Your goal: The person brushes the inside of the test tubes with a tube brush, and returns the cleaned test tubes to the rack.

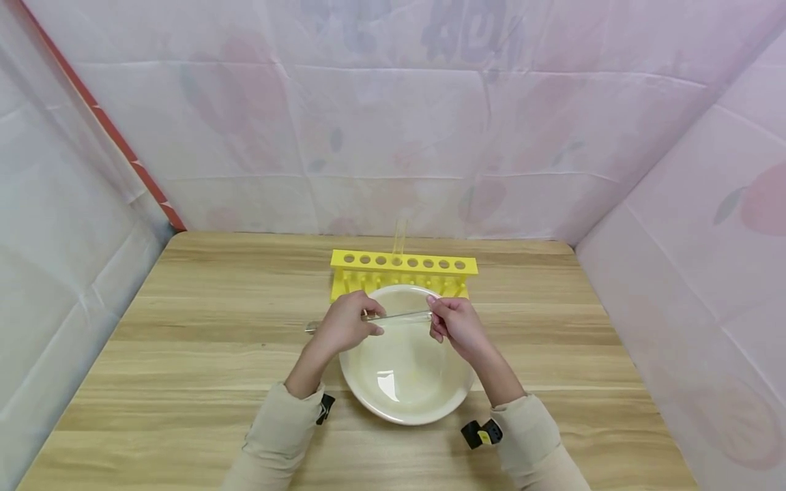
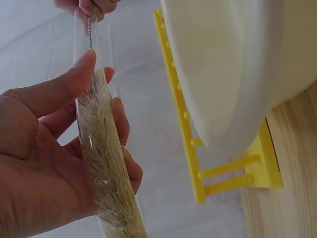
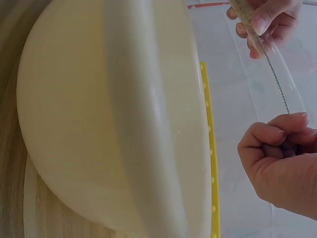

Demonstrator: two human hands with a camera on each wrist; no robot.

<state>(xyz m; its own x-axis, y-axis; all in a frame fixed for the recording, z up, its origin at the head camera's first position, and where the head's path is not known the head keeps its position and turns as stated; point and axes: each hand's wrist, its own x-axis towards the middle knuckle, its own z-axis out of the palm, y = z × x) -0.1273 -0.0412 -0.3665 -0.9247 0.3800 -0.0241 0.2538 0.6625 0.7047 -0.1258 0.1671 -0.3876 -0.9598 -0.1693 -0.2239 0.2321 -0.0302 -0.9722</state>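
Note:
In the head view my left hand (image 1: 346,320) and right hand (image 1: 457,326) are raised over a cream basin (image 1: 393,365). Fingers and thumb of the left hand grip a clear glass test tube (image 3: 290,74), held lengthwise between the hands. Inside the tube sits a test tube brush (image 2: 106,158), its pale bristles at the left-hand part and its twisted wire (image 3: 276,79) running toward the right hand. The right hand's curled fingers pinch the wire near the tube's mouth; they hide the wire's end.
Behind the basin stands a yellow test tube rack (image 1: 405,263) with a row of holes. One upright clear tube (image 1: 400,239) is in it. The wooden table (image 1: 202,341) is bordered by pale patterned cloth walls (image 1: 393,136) at the back and sides.

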